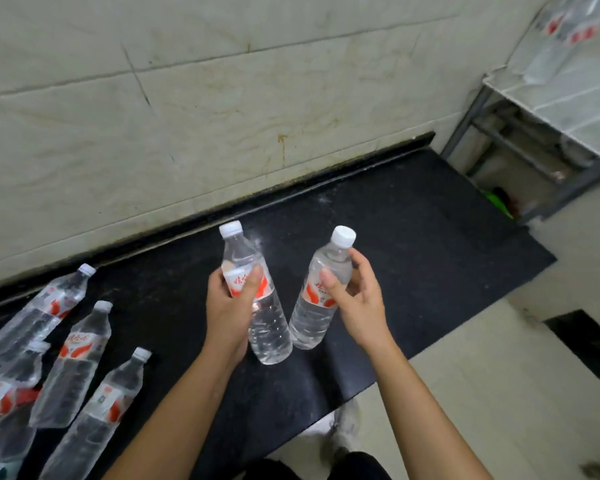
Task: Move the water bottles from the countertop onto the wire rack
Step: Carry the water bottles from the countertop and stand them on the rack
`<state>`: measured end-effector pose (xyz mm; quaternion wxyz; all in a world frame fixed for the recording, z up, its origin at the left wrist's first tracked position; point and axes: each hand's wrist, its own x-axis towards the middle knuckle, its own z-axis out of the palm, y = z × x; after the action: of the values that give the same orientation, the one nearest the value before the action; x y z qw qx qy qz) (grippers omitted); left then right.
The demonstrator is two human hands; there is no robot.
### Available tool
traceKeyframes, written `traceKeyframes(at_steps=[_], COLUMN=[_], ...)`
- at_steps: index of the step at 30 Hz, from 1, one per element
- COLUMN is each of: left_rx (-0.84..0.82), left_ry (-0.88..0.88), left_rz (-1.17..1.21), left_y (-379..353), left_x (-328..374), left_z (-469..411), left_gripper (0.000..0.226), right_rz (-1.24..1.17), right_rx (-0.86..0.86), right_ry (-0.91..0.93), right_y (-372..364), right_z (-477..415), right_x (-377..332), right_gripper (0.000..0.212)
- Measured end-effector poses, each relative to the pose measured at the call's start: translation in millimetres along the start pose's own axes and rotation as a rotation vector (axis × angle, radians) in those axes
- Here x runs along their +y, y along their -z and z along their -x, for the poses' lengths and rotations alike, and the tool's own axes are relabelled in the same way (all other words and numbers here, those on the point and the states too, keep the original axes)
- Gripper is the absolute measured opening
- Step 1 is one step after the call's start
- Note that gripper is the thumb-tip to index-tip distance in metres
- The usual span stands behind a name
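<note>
while four more clear, white-capped water bottles [73, 362] lie on the black table [413, 237] at left, the left hand [229, 306] grips one red-labelled bottle [253, 296] and the right hand [357, 303] pinches another [321, 289], both held upright above the table, bases touching. the wire rack [548, 109] at right holds blurred bottles [568, 26].

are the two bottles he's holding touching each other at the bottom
Touching, as far as the head view shows: the left-hand bottle and the right-hand bottle lean apart at the caps, and their lower bodies meet with no gap visible between them.
</note>
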<state>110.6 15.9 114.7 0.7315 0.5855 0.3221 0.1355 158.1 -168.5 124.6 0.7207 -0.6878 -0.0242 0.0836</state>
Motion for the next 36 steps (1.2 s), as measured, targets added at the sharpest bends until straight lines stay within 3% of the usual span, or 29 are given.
traceKeyframes(at_steps=[2,7,13,18,22,26,32,36], left_rx=[-0.124,-0.466,-0.651,-0.716,-0.717,-0.752,-0.823,-0.845], left_ry=[-0.073,-0.152,-0.24,-0.207,-0.249,-0.274,-0.311,-0.338], left_rz=[-0.012,-0.01,-0.005,0.057,0.07,0.093,0.12,0.112], left_y=[-30.9,-110.0,-221.2,-330.7,-420.4,-497.7,-595.3,-654.6], left_x=[24.9,57.9,45.7,14.2,-5.6,-11.8,-6.7,-1.6], left_z=[13.5,62.2,126.6,175.4,210.9,242.1,254.4,237.5], left_gripper=[0.043,0.069,0.047,0.059,0.058,0.055,0.056,0.056], right_rz=[-0.052,-0.066,-0.142,-0.17,-0.184,-0.121,-0.077,-0.037], right_rx=[0.062,0.154,0.371,0.419,0.417,0.386,0.376,0.379], right_ry=[0.055,0.154,0.182,0.2,0.178,0.184,0.24,0.264], right_y=[11.5,62.4,179.6,300.3,395.8,479.8,571.5,611.2], right_z=[12.2,31.6,52.2,53.8,46.1,34.9,-0.4,-42.3], right_x=[-26.0,-73.2,-90.1,-91.2,-97.5,-116.1,-149.6,-163.9], right_gripper=[0.045,0.051,0.057,0.058,0.052,0.062,0.045,0.048])
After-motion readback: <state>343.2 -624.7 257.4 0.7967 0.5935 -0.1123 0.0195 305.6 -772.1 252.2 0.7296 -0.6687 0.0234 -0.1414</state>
